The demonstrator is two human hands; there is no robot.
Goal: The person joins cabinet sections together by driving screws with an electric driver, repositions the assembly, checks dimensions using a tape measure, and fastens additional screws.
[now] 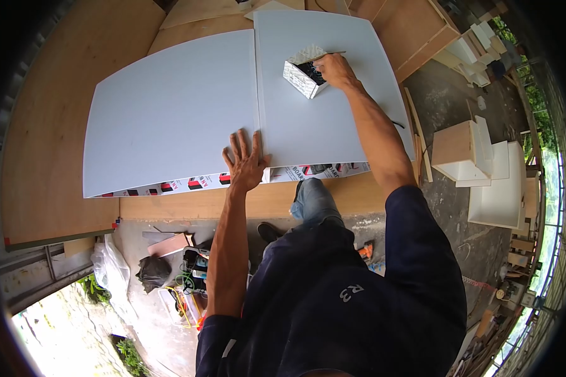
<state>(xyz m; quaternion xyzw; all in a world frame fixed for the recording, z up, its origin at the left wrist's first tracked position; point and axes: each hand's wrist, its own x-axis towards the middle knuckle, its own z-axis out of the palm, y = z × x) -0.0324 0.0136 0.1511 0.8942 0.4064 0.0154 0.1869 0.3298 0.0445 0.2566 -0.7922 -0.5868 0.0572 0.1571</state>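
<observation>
Two pale grey-white panels lie side by side before me, the left panel [176, 113] and the right panel [321, 129], with a narrow seam between them. My left hand [246, 166] rests flat near the front edge at the seam, fingers spread. On the right panel stands an open small white patterned box [303, 80] with dark contents that I cannot make out. My right hand [334, 68] is at the box's opening, its fingers bent together; what they grip is hidden. A thin stick-like edge shows just behind that hand.
Printed sheeting [198, 182] shows under the panels' front edge. A tall wooden board [56, 125] stands at left. White cabinet pieces [497, 195] and wood strips lie at right. On the floor are a black bag [153, 273], cables and an orange tool [366, 250].
</observation>
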